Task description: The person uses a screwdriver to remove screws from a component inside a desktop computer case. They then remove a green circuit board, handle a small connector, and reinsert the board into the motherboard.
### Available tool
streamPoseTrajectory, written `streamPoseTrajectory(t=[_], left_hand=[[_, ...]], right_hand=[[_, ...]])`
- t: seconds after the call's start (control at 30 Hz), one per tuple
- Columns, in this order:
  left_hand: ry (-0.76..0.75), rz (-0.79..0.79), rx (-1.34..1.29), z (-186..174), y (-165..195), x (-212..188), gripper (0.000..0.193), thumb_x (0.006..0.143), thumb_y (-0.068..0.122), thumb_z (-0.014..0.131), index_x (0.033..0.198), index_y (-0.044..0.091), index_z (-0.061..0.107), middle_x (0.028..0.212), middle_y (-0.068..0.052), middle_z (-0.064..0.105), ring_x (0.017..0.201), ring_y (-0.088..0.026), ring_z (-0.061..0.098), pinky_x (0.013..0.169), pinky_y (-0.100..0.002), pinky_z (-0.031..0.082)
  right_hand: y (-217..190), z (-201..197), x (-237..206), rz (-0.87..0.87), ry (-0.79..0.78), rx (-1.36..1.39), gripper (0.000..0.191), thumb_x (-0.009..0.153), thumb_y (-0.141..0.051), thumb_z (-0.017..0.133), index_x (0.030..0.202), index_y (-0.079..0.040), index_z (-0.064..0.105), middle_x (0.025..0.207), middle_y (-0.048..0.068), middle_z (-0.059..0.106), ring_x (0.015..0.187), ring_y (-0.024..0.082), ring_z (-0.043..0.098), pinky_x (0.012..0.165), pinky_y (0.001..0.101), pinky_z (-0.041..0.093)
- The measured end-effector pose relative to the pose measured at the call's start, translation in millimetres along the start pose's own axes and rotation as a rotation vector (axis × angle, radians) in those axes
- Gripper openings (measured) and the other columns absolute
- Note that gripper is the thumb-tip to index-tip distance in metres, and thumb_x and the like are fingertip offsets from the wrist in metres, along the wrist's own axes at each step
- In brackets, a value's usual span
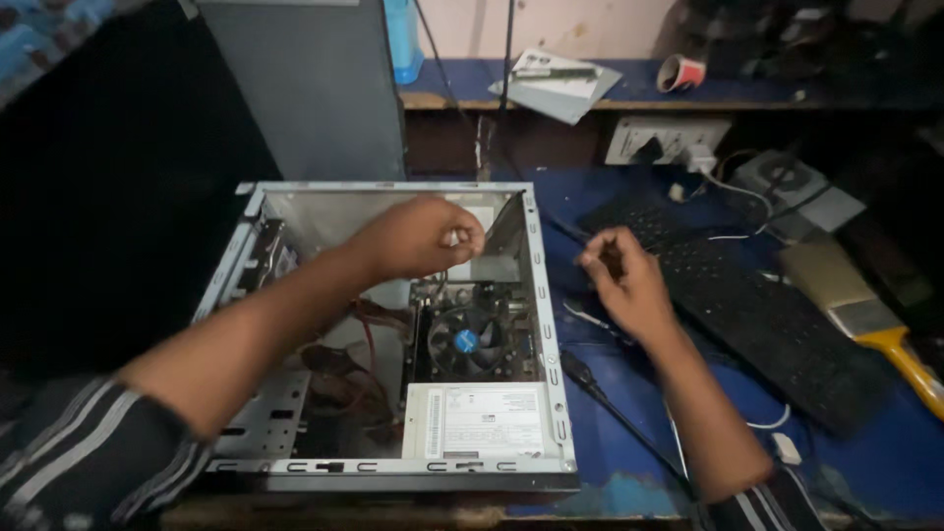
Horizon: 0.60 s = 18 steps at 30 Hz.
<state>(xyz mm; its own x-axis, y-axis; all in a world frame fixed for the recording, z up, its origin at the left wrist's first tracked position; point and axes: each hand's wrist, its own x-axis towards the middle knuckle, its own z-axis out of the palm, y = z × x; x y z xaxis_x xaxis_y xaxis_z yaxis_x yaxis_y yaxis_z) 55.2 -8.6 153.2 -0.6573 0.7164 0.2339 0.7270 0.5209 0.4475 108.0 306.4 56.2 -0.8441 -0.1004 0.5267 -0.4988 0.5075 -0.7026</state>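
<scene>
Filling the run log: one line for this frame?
left hand: pinched grip, over open grey metal computer case | right hand: pinched, contents unclear, over blue table | black keyboard beside

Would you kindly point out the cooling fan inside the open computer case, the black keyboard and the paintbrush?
cooling fan (466, 341): head view, on its blue centre hub.
black keyboard (757, 320): head view, on the middle of the key field.
paintbrush (865, 317): head view, on the metal band between bristles and yellow handle.
</scene>
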Motion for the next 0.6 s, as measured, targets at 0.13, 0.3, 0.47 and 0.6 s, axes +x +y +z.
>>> streamPoseTrajectory(t=[0.13, 0.3, 0.47, 0.6], left_hand=[[-0.176, -0.088, 0.103, 26, -25, 26, 0.019, 0.080, 0.025, 0.066, 0.091, 0.014, 0.078, 0.091, -0.005, 0.079, 0.084, -0.023, 0.076, 0.078, -0.038, 0.058], [-0.179, 0.003, 0.041, 57, -65, 27, 0.019, 0.081, 0.024, 0.064, 0.089, 0.012, 0.076, 0.088, -0.008, 0.077, 0.086, -0.030, 0.073, 0.078, -0.042, 0.057], [-0.221, -0.073, 0.307, 89, -91, 24, 0.015, 0.083, 0.026, 0.068, 0.087, 0.013, 0.075, 0.086, -0.012, 0.074, 0.086, -0.032, 0.072, 0.079, -0.046, 0.056], [-0.121, -0.036, 0.188, 92, -98, 23, 0.012, 0.074, 0.020, 0.073, 0.085, 0.014, 0.074, 0.085, -0.008, 0.075, 0.084, -0.030, 0.073, 0.075, -0.044, 0.057]], right_hand=[[-9, 5, -2, -0.140, -0.001, -0.467, 0.014, 0.089, -0.019, 0.074, 0.100, -0.012, 0.069, 0.088, 0.008, 0.076, 0.073, 0.028, 0.073, 0.064, 0.0385, 0.057], [-23, 10, 6, -0.095, -0.032, -0.585, 0.017, 0.088, -0.025, 0.077, 0.098, -0.013, 0.073, 0.082, 0.007, 0.076, 0.065, 0.027, 0.073, 0.059, 0.0389, 0.057], [-25, 21, 5, -0.191, 0.049, -0.560, 0.019, 0.090, -0.023, 0.079, 0.102, -0.010, 0.071, 0.088, 0.010, 0.074, 0.072, 0.025, 0.073, 0.063, 0.0361, 0.056], [-25, 26, 3, -0.146, -0.004, -0.593, 0.021, 0.089, -0.022, 0.080, 0.103, -0.009, 0.072, 0.090, 0.010, 0.076, 0.067, 0.027, 0.072, 0.062, 0.0376, 0.056]])
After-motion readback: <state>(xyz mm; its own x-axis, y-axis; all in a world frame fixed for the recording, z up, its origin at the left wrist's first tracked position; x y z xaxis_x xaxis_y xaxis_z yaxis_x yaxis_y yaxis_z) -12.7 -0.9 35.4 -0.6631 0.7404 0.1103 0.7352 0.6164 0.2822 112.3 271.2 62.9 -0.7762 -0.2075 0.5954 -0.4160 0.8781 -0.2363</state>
